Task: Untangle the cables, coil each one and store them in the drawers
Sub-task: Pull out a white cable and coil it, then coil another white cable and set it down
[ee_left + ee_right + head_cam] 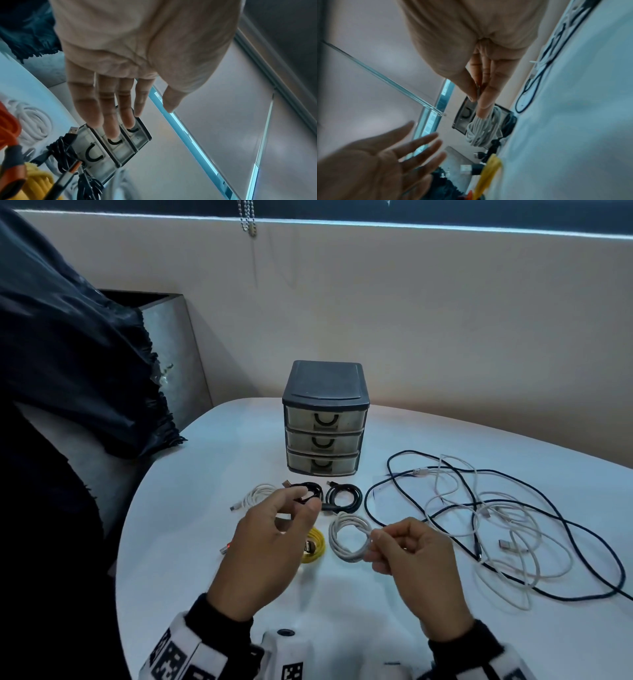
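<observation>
A coiled white cable [347, 537] is pinched by the right hand [412, 554] just above the counter [205, 559], before the closed drawers [324, 436], while the left hand [270, 537] is held open, empty.

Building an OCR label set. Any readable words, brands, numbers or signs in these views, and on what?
None readable.
Wrist sleeves: black-and-white square marker patterns, no letters or digits.
Drawer unit: no label visible on its three closed drawer fronts.
Coiled white cable, pinched by the right hand: no print visible.
</observation>
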`<control>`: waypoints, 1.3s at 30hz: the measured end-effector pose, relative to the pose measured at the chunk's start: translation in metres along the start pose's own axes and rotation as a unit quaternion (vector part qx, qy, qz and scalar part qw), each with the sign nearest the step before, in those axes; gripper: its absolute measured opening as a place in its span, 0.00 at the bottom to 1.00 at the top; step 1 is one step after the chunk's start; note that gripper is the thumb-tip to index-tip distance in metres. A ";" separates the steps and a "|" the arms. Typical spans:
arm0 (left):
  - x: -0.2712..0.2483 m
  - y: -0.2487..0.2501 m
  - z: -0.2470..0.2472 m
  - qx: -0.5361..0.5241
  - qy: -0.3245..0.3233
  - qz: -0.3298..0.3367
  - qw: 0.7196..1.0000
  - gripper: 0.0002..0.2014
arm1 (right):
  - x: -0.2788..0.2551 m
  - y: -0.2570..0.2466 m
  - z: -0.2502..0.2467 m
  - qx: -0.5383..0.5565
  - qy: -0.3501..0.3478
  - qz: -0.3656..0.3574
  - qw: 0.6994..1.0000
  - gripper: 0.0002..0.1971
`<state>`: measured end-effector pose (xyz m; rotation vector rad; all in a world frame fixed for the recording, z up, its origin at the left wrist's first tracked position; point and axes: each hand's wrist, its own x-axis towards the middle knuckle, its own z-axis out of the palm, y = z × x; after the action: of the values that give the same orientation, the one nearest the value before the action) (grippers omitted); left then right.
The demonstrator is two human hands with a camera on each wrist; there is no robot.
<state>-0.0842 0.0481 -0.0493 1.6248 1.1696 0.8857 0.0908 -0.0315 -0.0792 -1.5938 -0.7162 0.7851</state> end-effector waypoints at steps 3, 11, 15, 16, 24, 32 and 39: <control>0.000 -0.001 -0.001 -0.002 -0.003 -0.002 1.000 0.10 | 0.008 0.015 0.001 -0.023 -0.017 0.036 0.999 0.04; 0.000 0.001 -0.003 -0.014 -0.024 -0.002 1.000 0.07 | 0.003 0.013 -0.012 -0.141 -0.079 0.031 0.986 0.05; 0.000 0.005 0.006 -0.008 -0.040 0.007 0.999 0.05 | -0.008 0.003 -0.015 -0.152 -0.091 0.006 0.984 0.05; 0.000 0.007 0.011 -0.009 -0.050 0.008 0.999 0.04 | -0.010 0.002 -0.017 -0.153 -0.092 0.002 0.984 0.05; -0.004 0.045 0.096 0.009 -0.183 0.021 0.983 0.04 | -0.027 -0.010 -0.074 -0.096 0.060 -0.049 0.992 0.07; 0.011 0.080 0.221 0.128 -0.232 0.002 0.964 0.23 | -0.016 -0.012 -0.154 0.113 0.308 -0.048 0.944 0.13; 0.043 0.098 0.263 0.217 -0.311 -0.019 0.925 0.11 | -0.007 -0.007 -0.165 0.147 0.296 -0.020 0.943 0.13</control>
<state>0.1967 0.0073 -0.0388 2.0232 0.9639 0.0400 0.2202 -0.1314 -0.0531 -1.4269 -0.1799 0.3249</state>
